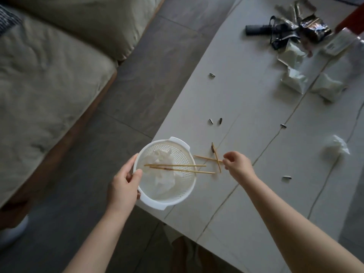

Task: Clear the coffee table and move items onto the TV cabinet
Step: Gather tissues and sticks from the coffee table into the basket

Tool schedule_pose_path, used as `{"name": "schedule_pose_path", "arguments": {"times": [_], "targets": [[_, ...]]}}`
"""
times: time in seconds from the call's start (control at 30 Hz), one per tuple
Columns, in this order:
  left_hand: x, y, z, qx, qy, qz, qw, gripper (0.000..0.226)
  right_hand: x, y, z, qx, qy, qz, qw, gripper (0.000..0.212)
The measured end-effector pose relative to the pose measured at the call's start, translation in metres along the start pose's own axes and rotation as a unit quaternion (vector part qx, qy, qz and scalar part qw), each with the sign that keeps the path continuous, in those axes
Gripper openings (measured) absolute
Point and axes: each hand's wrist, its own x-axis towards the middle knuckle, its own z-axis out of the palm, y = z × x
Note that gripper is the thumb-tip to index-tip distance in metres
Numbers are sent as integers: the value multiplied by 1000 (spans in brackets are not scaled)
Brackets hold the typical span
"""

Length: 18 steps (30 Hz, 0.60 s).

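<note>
My left hand (123, 186) grips the rim of a white perforated basket (182, 197) held at the near corner of the white coffee table (246, 95). Crumpled tissue (163, 174) lies inside it, and two bamboo skewers (177, 167) rest across its rim, pointing right. My right hand (237, 163) pinches the end of one of two crossed skewers (215, 158) lying on the table just right of the basket. A sunflower seed shell (213, 148) lies beside them.
Seed shells (215, 121) dot the table. A crumpled tissue (337, 144) lies to the right. At the far end are white packets (293, 79), dark wrappers (313, 29) and a black item (256, 29). A beige sofa (49, 75) stands left across a grey floor strip.
</note>
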Motion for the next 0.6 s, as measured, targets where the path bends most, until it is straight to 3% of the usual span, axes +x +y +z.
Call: {"name": "schedule_pose_path", "arguments": {"times": [0.07, 0.17, 0.37, 0.47, 0.6], "targets": [[6, -8, -4, 1, 3, 3, 1000, 42, 7, -1, 15, -111, -5, -2, 994, 38], [15, -18, -5, 1, 5, 4, 1000, 43, 18, -5, 36, -287, 25, -60, 956, 38], [25, -19, 2, -2, -16, 8, 1000, 43, 22, -4, 58, -391, 42, -92, 915, 20], [25, -16, 6, 10, -28, 12, 999, 42, 15, -1, 54, -375, 22, -103, 921, 14], [22, -4, 14, 24, -41, 17, 999, 42, -3, -8, 26, -183, 57, -75, 979, 13]]}}
